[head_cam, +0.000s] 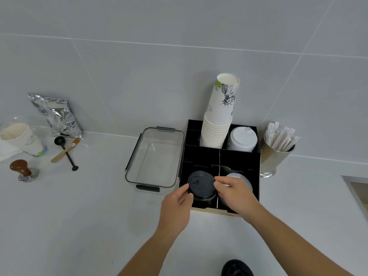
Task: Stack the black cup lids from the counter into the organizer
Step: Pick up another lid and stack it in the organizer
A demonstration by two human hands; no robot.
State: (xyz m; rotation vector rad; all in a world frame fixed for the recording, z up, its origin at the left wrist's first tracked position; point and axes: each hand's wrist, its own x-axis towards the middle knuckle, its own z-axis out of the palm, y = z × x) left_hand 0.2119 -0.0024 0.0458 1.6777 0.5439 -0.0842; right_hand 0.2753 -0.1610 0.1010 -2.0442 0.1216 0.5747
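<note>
Both hands grip the black lids at the organizer's front-left compartment: left hand fingers pinch the stack's left rim, right hand fingertips clamp its right rim. The stack looks nearly seated; no lids show loose on the counter, so little seems left. Behind the organizer rises a grey tiled wall.

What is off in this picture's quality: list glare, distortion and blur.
Head view: wide-angle bend curves the wall tile lines; glare flares on the foil bag and faintly on the clear container; light is soft, with weak shadows; the black lids between the left hand and right hand show little detail.
</note>
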